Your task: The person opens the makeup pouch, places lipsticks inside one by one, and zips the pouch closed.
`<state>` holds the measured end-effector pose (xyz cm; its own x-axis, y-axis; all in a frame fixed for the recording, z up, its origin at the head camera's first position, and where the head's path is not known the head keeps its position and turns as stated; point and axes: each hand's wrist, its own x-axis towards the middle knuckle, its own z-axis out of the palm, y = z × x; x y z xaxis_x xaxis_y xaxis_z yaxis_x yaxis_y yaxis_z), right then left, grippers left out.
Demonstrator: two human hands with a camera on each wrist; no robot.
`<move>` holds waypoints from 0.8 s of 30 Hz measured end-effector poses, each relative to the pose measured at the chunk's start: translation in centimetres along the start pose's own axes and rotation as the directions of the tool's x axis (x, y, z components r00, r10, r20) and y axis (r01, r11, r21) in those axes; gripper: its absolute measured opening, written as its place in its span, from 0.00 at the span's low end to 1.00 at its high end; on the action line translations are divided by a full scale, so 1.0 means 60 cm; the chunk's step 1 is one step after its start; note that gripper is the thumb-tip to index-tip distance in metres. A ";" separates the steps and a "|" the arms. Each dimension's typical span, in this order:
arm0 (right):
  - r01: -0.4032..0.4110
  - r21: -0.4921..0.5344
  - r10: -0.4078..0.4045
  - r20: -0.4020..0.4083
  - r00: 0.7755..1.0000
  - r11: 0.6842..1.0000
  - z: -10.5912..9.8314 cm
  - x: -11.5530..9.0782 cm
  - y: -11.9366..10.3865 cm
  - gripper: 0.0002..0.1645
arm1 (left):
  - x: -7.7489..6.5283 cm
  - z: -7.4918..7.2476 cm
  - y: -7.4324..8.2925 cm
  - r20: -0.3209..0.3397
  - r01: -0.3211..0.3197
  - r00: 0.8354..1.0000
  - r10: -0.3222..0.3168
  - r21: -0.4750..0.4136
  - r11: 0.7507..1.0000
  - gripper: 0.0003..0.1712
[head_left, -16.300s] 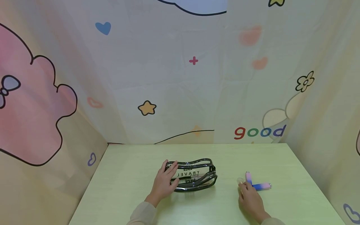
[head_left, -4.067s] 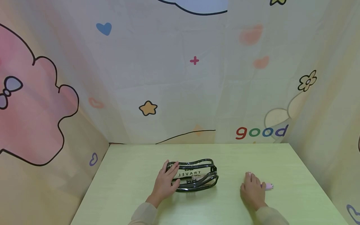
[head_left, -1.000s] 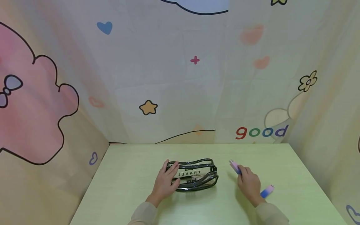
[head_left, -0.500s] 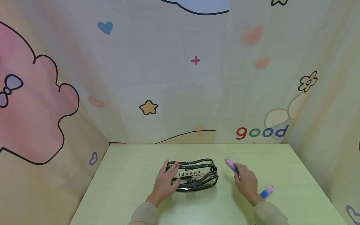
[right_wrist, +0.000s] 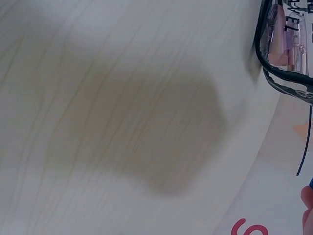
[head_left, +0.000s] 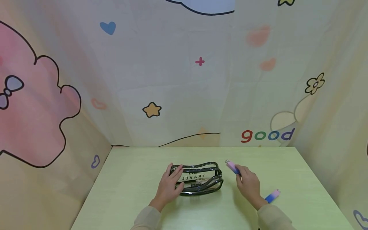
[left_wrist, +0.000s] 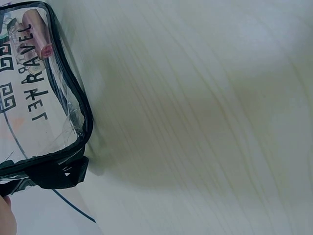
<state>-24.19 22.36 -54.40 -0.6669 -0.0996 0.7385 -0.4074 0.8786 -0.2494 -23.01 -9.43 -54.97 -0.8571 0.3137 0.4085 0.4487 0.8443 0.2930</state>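
A clear travel pouch (head_left: 198, 170) with black piping and the word TRAVEL, seen reversed, lies on the table in the head view. My left hand (head_left: 167, 189) rests on its left end with fingers spread. Through its clear side in the left wrist view show a pink tube (left_wrist: 37, 29) and other small items. My right hand (head_left: 249, 183) pinches a slim pink-and-blue stick (head_left: 232, 166) with a silvery tip, pointing up and left, just right of the pouch. A second such stick (head_left: 272, 195) lies beside my right wrist, its lower end hidden by the arm.
The pale green wooden table (head_left: 129, 179) runs back to a patterned curtain (head_left: 172, 80) that also closes off both sides. A shadow of the right arm falls on the tabletop.
My right hand has picked up one of the two sticks and carried it left and away from me, toward the pouch. The left hand and pouch stay in place.
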 end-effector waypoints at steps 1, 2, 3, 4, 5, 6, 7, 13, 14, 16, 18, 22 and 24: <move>0.001 0.000 -0.001 0.002 1.000 1.000 0.000 0.001 -0.002 0.21 | 0.000 0.000 0.000 -0.003 -0.001 1.000 0.001 0.001 1.000 0.30; 0.002 -0.002 -0.002 0.004 1.000 1.000 0.000 0.003 -0.003 0.21 | 0.000 0.000 -0.001 -0.006 -0.003 1.000 0.003 -0.001 1.000 0.30; 0.003 -0.002 -0.003 0.007 1.000 1.000 0.000 0.004 -0.004 0.21 | 0.000 0.000 -0.001 -0.008 -0.006 1.000 0.006 -0.001 1.000 0.29; 0.006 -0.004 -0.006 0.009 1.000 1.000 0.000 0.005 -0.005 0.21 | 0.000 0.000 -0.001 -0.009 -0.009 1.000 0.009 0.000 1.000 0.29; 0.009 -0.005 -0.009 0.010 1.000 1.000 0.000 0.006 -0.007 0.21 | 0.000 0.000 -0.001 -0.011 -0.012 1.000 0.013 0.001 1.000 0.29; 0.014 -0.004 -0.014 0.010 1.000 1.000 0.001 0.007 -0.008 0.20 | 0.000 0.000 -0.001 -0.010 -0.015 1.000 0.015 0.001 1.000 0.29; 0.019 -0.002 -0.019 0.009 1.000 1.000 0.001 0.008 -0.009 0.20 | 0.000 0.000 -0.001 -0.009 -0.017 1.000 0.017 0.001 1.000 0.29; 0.037 0.021 -0.037 0.014 0.999 0.999 0.001 0.016 -0.021 0.20 | 0.000 -0.002 -0.001 -0.003 -0.019 1.000 0.019 0.000 1.000 0.29; 0.035 0.023 -0.035 0.020 0.999 0.999 0.001 0.017 -0.024 0.19 | 0.000 -0.002 -0.001 -0.004 -0.018 1.000 0.018 -0.002 1.000 0.29; 0.032 0.024 -0.032 0.028 0.999 0.999 0.002 0.018 -0.027 0.20 | 0.000 -0.002 -0.001 -0.005 -0.018 1.000 0.018 -0.003 1.000 0.29; 0.034 0.026 -0.034 0.033 0.999 0.999 0.002 0.019 -0.031 0.19 | 0.000 -0.001 -0.002 -0.005 -0.018 1.000 0.018 0.001 1.000 0.29; 0.047 0.034 -0.048 0.027 0.998 0.998 0.003 0.020 -0.036 0.19 | 0.000 -0.002 -0.002 -0.005 -0.020 1.000 0.020 0.004 1.000 0.29; 0.056 0.040 -0.057 0.023 0.998 0.998 0.003 0.022 -0.039 0.19 | 0.000 -0.002 -0.002 -0.007 -0.022 1.000 0.022 0.003 1.000 0.29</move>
<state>-24.23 20.11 -52.94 -0.6567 -0.1607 0.7368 -0.4692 0.8519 -0.2325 -23.02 -9.56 -54.92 -0.8453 0.3290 0.4210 0.4665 0.8387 0.2811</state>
